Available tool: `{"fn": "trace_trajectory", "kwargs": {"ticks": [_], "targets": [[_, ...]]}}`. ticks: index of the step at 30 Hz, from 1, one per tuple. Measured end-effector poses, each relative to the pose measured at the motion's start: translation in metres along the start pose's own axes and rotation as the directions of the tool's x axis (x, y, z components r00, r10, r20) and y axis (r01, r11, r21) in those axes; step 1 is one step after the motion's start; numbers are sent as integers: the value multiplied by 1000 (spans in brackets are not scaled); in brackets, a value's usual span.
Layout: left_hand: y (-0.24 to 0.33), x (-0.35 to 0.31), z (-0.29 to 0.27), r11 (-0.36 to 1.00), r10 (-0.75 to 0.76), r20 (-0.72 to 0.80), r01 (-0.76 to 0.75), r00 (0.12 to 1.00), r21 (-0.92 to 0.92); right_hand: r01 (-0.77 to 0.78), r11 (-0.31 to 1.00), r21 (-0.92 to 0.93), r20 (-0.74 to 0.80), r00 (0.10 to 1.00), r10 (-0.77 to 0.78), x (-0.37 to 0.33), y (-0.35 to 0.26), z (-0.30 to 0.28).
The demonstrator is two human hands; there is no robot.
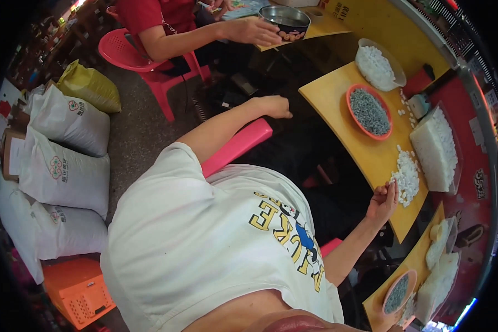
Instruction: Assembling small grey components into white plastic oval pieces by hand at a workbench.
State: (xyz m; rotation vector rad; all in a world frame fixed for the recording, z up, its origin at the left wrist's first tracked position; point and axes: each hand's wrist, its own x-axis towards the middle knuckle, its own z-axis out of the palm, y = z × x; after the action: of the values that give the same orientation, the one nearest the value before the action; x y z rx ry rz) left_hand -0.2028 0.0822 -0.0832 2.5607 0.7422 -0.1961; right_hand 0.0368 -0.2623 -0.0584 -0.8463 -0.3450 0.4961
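Observation:
My right hand (384, 201) is at the near edge of a loose pile of small white pieces (407, 178) on a yellow tabletop (337, 105). Its fingertips are pinched together on what looks like one small white piece. Up the table from the pile sits an orange bowl (390, 124) of small grey pieces (369, 112). My left hand (275, 107) is curled closed beyond the armrest of a pink plastic chair (238, 146), well away from the table. Whatever lies inside those fingers, if anything, is hidden.
A clear tub (397, 73) and a white box (432, 152), both heaped with white pieces, line the table's far side. Across the way a person in red (160, 25) reaches toward a round pan (285, 20). White sacks (66, 171) and an orange crate (78, 289) stand left.

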Motion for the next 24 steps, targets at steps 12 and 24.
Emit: {"fn": "trace_trajectory", "kwargs": {"ticks": [12,24], "targets": [[-31,8,43,995,95,-70,-96,993,-13,-58,998,25,89,994,56,3,-4,13],[-15,0,33,997,-24,93,17,995,69,-85,995,42,92,992,81,3,-2,6]]}}
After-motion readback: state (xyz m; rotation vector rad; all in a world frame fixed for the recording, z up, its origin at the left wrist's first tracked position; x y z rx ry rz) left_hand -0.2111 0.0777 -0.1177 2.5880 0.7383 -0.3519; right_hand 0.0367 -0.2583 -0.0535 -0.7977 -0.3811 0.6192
